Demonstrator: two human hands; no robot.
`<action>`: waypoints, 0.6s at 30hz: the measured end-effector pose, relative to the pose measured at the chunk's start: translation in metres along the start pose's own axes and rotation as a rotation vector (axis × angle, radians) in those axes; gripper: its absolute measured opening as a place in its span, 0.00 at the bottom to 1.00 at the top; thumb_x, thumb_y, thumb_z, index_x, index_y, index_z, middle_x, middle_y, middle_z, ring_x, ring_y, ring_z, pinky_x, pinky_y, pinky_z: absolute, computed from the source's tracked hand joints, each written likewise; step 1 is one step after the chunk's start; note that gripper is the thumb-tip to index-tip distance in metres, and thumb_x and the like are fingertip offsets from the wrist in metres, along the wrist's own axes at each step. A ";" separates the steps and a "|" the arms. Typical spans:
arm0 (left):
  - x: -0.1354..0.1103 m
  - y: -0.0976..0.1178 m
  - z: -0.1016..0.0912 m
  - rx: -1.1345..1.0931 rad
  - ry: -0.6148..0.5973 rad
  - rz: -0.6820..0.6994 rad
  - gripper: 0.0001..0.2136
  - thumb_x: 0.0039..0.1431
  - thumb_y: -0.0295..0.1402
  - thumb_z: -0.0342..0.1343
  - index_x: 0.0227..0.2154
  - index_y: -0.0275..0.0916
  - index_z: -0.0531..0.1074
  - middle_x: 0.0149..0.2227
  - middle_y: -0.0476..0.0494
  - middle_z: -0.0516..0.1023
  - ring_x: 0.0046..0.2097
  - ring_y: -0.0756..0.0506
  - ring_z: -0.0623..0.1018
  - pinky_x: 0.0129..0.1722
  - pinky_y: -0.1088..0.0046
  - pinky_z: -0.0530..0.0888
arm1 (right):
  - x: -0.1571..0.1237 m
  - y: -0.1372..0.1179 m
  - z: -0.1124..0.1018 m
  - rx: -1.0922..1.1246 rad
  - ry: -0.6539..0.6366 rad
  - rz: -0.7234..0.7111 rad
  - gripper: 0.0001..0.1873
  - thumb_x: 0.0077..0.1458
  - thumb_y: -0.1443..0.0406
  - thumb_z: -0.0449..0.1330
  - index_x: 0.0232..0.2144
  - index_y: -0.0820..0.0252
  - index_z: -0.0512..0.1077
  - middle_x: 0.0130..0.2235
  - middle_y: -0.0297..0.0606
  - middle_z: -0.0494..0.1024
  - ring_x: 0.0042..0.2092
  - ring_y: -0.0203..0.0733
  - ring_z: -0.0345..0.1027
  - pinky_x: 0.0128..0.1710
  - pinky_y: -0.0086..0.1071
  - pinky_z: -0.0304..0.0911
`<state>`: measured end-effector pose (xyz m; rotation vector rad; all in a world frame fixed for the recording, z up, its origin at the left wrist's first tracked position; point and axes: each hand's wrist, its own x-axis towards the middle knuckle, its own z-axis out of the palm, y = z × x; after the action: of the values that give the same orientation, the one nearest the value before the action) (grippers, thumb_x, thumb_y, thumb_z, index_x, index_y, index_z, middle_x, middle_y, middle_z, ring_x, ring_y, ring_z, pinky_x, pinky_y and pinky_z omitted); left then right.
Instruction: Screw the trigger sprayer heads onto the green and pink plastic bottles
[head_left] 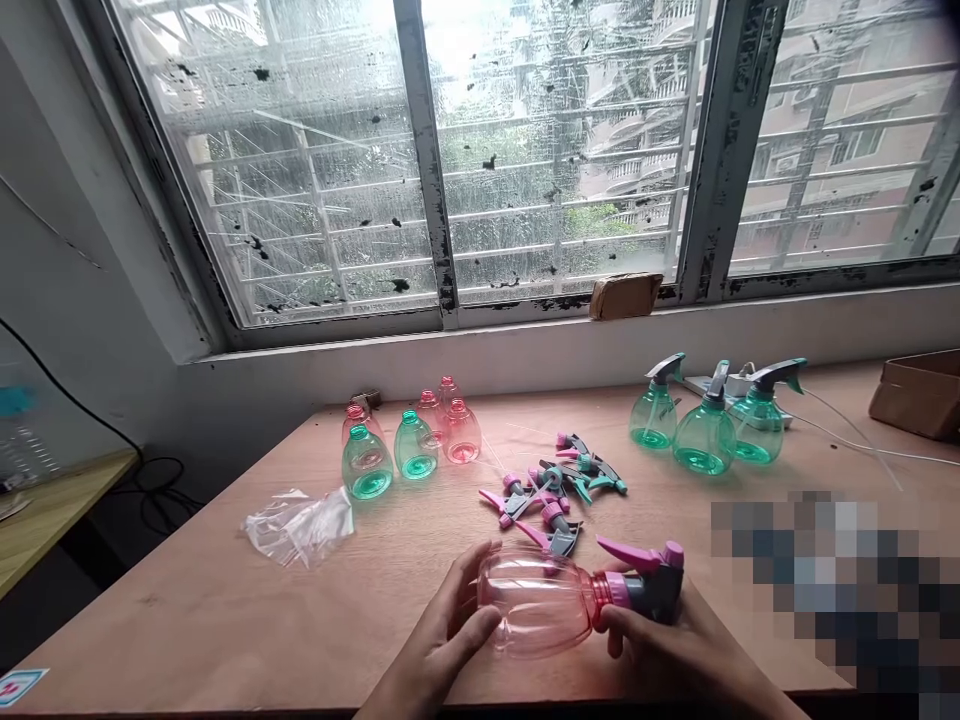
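Note:
A clear pink spray bottle (536, 605) lies sideways in the air above the table's front edge, held between both hands. Its base rests in my left hand (454, 625), with the thumb along the near side. At the neck, my right hand (667, 625) grips the pink collar of a grey and pink trigger sprayer (652, 580), which sits on the bottle mouth. Whether the collar is fully threaded I cannot tell. Just beyond the bottle lies a pile of loose trigger sprayers (555, 485), some pink and grey, some green and grey.
Open green bottles (367, 465) and pink bottles (461, 435) stand at the back left, near a crumpled plastic bag (300, 525). Green bottles with sprayers (705, 435) stand at the back right, by a white power strip (772, 410) and a cardboard box (919, 395). A blurred patch covers the right side.

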<state>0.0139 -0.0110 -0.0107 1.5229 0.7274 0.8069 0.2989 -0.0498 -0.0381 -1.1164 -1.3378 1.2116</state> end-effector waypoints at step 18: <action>-0.001 -0.003 -0.002 0.093 0.047 -0.017 0.34 0.65 0.49 0.56 0.70 0.52 0.52 0.74 0.44 0.53 0.74 0.36 0.53 0.72 0.52 0.52 | -0.002 0.003 0.000 0.062 0.010 0.045 0.22 0.53 0.49 0.69 0.33 0.64 0.78 0.24 0.37 0.81 0.24 0.40 0.71 0.25 0.32 0.64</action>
<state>0.0122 -0.0105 -0.0137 1.5830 0.8215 0.8079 0.2992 -0.0519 -0.0417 -1.1118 -1.2653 1.2704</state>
